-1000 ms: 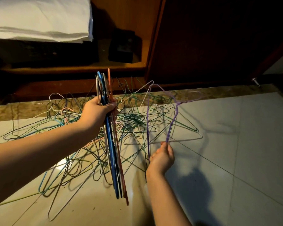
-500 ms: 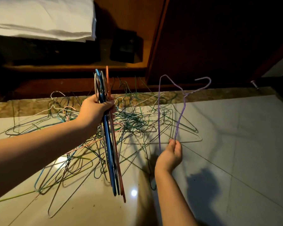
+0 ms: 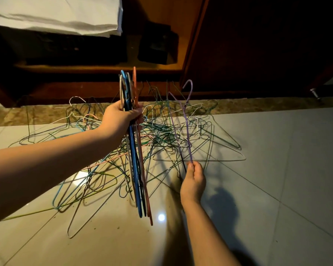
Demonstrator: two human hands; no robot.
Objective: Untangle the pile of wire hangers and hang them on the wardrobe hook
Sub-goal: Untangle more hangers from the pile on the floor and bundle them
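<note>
A tangled pile of wire hangers (image 3: 161,135) in green, white, blue and pink lies spread on the pale tiled floor. My left hand (image 3: 121,117) grips a bundle of several hangers (image 3: 136,169), blue, orange, white and black, held upright above the pile with their hooks at the top. My right hand (image 3: 193,181) pinches the bottom wire of a purple hanger (image 3: 186,120), which stands edge-on and upright over the right side of the pile, hook up. No wardrobe hook is in view.
A dark wooden wardrobe (image 3: 258,45) stands behind the pile, with an open lower shelf (image 3: 96,67) holding a dark box (image 3: 156,48). White folded fabric (image 3: 56,14) hangs at the top left. A metal door stop (image 3: 314,93) sits at the right.
My right hand has lifted the purple hanger and turned it edge-on, moving it left towards the bundle. My left hand has held the bundle almost still.
</note>
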